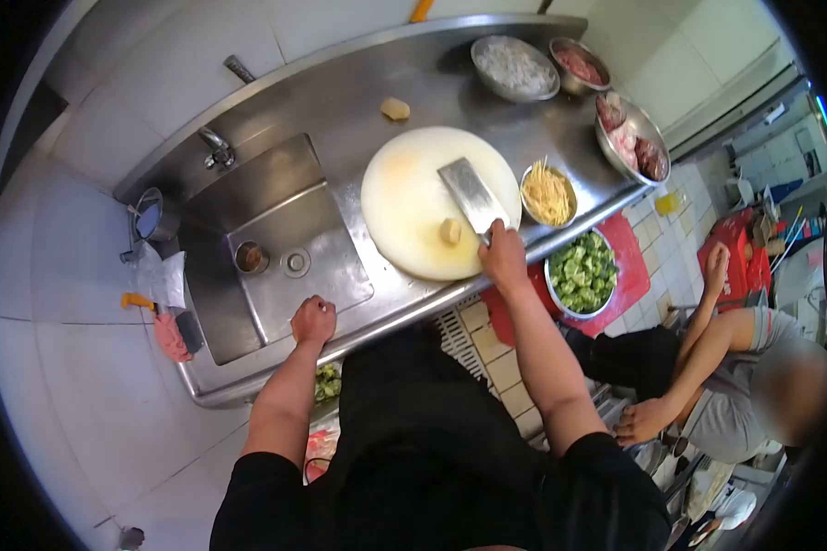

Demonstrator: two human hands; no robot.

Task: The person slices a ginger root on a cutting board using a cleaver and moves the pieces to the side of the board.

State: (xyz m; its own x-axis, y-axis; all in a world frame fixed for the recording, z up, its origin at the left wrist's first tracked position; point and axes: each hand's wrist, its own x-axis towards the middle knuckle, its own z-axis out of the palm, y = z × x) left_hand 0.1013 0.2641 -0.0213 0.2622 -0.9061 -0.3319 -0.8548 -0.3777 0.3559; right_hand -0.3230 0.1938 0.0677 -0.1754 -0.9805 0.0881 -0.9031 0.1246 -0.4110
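My right hand (504,255) is wrapped round the handle of a cleaver (470,195), whose broad blade lies over the round white cutting board (400,197). Left of the blade, a small pale-yellow peeled chunk (450,230), perhaps ginger, sits on the board. Behind the board another such piece (395,109) rests on the steel counter. At the front edge of the sink (340,266), my left hand (314,321) is closed with curled fingers; whatever they may hold is hidden. Just right of the board stands a metal bowl of thin yellow shreds (549,194).
Metal bowls with translucent white pieces (515,69), red meat (580,66) and larger meat chunks (636,147) stand at the right. Below the counter edge is a bowl of chopped green vegetables (582,273). A tap (216,147) overhangs the sink. A seated person (726,386) is at right.
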